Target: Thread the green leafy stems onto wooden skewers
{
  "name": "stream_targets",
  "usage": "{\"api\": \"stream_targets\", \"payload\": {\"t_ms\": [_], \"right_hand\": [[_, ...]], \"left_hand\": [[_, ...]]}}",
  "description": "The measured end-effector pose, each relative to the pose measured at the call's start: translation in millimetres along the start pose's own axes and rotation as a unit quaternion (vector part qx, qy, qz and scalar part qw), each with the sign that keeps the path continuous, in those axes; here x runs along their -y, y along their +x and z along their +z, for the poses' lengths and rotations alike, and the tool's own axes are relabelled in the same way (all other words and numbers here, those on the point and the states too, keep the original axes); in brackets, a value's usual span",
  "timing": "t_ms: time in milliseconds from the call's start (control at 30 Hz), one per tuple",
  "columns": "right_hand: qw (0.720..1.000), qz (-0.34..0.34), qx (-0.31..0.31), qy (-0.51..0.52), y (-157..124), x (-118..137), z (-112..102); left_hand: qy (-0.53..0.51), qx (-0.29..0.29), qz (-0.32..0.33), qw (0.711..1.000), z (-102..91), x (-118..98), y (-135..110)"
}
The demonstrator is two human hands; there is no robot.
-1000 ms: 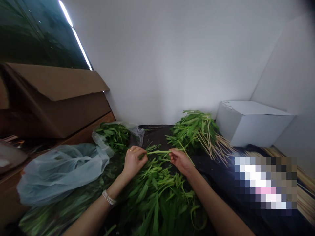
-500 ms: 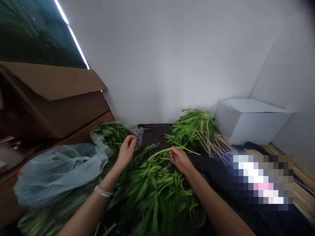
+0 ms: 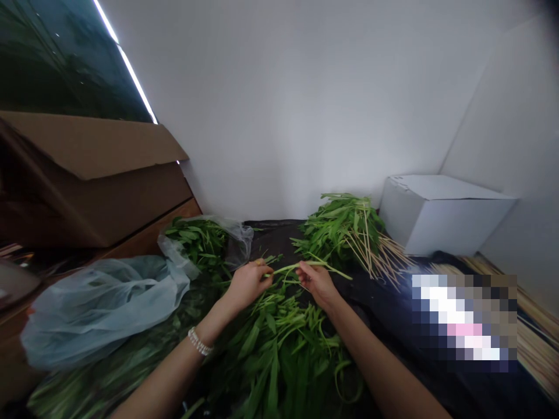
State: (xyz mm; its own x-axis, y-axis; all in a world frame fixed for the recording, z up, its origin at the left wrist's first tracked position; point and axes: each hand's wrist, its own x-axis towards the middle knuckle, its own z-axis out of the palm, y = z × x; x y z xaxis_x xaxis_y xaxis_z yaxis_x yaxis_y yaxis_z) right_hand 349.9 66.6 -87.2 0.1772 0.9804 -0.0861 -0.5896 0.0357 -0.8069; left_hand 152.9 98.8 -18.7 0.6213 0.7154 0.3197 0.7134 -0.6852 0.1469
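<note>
My left hand [image 3: 250,281] and my right hand [image 3: 318,281] both pinch one green stem [image 3: 286,268] stretched between them, just above a big heap of leafy greens [image 3: 279,343] lying in front of me. A beaded bracelet [image 3: 200,342] is on my left wrist. Beyond my right hand lies a second pile of greens with pale bare stalks [image 3: 353,230] fanning out to the right. To the left, more leaves sit in a clear plastic bag [image 3: 205,238].
A crumpled pale blue plastic bag [image 3: 100,302] lies at the left. An open cardboard box [image 3: 87,174] stands at the far left and a white box [image 3: 441,212] at the right against the wall. A dark sheet [image 3: 384,302] covers the surface.
Half a second ago my left hand was out by the clear bag with nothing on the stem; it has come back right and pinches the stem again. My right hand kept its hold.
</note>
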Motion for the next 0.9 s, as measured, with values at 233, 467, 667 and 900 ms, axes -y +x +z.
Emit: {"api": "stream_targets", "payload": {"t_ms": [233,467,667,900], "right_hand": [[1.000,-0.007,-0.002,0.010,-3.5,-3.3,3.1],[0.999,-0.009,-0.021,0.041,2.9,-0.6,-3.9],[0.999,-0.001,-0.030,0.028,7.4,-0.3,-8.5],[1.000,-0.015,-0.022,-0.013,3.3,-5.7,-2.0]], "left_hand": [[-0.083,-0.054,-0.063,0.993,5.5,4.9,3.3],[-0.342,-0.153,-0.249,0.893,4.9,45.9,12.3],[-0.375,-0.155,-0.218,0.887,-18.2,62.8,7.8],[-0.372,-0.112,-0.153,0.909,-32.9,37.0,22.2]]}}
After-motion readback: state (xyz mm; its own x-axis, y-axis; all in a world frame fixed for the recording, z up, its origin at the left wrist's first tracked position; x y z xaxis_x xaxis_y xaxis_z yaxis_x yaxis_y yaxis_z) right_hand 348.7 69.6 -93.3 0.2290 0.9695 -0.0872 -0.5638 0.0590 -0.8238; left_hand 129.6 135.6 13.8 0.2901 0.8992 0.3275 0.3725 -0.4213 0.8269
